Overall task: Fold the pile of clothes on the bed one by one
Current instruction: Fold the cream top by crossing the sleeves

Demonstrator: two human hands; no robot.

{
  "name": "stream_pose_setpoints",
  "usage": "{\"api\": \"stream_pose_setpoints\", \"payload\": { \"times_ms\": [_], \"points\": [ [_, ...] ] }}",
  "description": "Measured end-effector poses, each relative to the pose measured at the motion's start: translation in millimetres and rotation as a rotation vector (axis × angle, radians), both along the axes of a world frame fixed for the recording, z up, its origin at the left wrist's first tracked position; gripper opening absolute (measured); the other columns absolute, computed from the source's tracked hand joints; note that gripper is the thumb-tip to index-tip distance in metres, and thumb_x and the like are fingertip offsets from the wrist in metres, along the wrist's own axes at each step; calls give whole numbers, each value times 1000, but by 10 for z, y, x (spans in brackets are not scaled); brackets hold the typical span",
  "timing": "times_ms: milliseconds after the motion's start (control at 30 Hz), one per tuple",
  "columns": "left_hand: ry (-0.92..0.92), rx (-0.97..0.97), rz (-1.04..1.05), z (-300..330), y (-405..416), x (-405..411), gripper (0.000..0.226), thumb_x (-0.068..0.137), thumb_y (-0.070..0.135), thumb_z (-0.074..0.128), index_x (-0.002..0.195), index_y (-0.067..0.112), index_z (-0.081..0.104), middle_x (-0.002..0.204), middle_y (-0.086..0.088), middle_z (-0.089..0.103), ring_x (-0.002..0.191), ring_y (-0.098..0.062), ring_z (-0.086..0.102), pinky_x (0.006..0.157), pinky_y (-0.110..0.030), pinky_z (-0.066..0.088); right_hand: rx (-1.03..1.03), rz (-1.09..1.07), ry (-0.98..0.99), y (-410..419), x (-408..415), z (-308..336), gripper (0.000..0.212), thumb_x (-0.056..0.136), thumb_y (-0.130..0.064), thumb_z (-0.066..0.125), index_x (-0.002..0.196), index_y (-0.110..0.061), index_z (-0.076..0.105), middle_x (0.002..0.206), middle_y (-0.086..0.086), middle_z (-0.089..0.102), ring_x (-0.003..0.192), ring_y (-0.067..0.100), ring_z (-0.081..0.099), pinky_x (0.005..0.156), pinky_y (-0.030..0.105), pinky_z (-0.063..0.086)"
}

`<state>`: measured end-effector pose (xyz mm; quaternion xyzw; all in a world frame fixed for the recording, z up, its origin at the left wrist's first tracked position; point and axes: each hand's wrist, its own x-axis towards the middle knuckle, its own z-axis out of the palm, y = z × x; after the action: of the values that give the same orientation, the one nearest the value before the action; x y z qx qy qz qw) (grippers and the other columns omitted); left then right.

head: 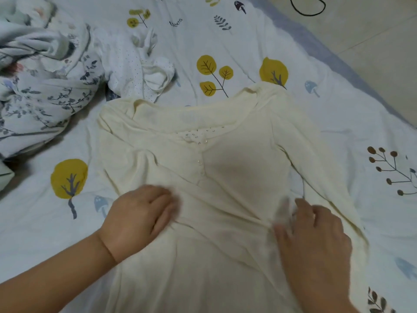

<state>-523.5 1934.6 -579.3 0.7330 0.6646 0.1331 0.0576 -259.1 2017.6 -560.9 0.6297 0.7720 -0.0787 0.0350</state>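
A cream long-sleeved top (228,168) with a buttoned neckline lies face up on the bed, neck pointing away from me. Its left sleeve is folded across the chest; the right sleeve runs down the right side. My left hand (140,215) lies flat on the folded sleeve at the waist, fingers straight. My right hand (313,240) rests on the cloth at the right side of the waist, its fingers spread and blurred. The pile of clothes (45,75) sits at the upper left.
The bed sheet (248,41) is white with yellow trees and mushrooms. A white dotted garment (135,66) lies crumpled beside the pile. The bed's right edge (352,73) borders a tiled floor with a black cord loop (308,5).
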Motion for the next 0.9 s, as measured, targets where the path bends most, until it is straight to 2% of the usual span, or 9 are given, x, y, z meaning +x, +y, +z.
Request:
{"api": "stream_pose_setpoints", "payload": {
  "times_ms": [67,133,233,367,467,533,667,800,900],
  "points": [
    [34,19,172,-10,121,134,58,100,37,21,110,1,65,116,-19,63,106,-32,57,94,-33,39,160,101,185,-146,-129,-105,56,87,-42,35,129,-7,47,124,23,50,114,38,46,90,50,37],
    [132,-136,288,-148,158,249,65,98,48,16,132,4,49,137,-23,47,126,-41,43,102,-48,36,86,234,216,-294,-249,-267,56,98,-45,18,140,-13,35,143,19,38,132,33,33,105,52,20],
    [219,-372,340,-413,87,241,72,93,62,9,145,15,26,149,-18,32,135,-43,26,98,-65,31,-76,305,95,-332,-235,-535,64,97,-53,8,147,-17,25,150,12,32,137,29,28,108,55,15],
    [241,-484,326,-545,87,186,74,92,65,8,147,17,17,151,-16,27,136,-42,21,98,-66,27,-143,303,70,-268,-152,-695,65,96,-56,6,150,-21,17,151,10,32,137,28,28,110,51,10],
    [241,-467,325,-491,110,213,74,92,63,9,146,14,22,149,-19,30,134,-46,28,98,-66,28,-50,318,221,-238,-129,-567,58,99,-50,12,141,-17,36,142,12,45,131,25,34,108,49,24],
    [192,-399,313,-392,169,276,70,94,57,16,143,10,33,146,-22,35,132,-45,33,99,-63,27,82,262,414,-93,-27,-396,43,95,-36,31,125,-13,50,128,15,55,119,24,41,102,40,31],
    [68,-234,172,-221,416,599,54,88,38,34,132,10,46,139,-20,46,127,-39,44,99,-58,32,156,-89,437,354,452,-133,41,84,-23,41,119,-6,56,120,18,55,114,31,44,95,36,28],
    [-112,-214,-19,-135,817,1047,39,78,25,39,110,13,58,119,-15,61,109,-35,59,88,-49,50,-234,-445,312,672,869,-64,47,87,-22,59,130,-10,46,121,16,51,116,33,43,94,42,36],
    [-286,-268,30,-42,1134,1437,32,86,19,41,104,12,66,112,-7,61,103,-29,56,86,-37,47,-387,-375,298,740,984,-10,13,80,-25,61,75,-15,54,76,4,53,76,23,50,63,32,40]
  ]
}}
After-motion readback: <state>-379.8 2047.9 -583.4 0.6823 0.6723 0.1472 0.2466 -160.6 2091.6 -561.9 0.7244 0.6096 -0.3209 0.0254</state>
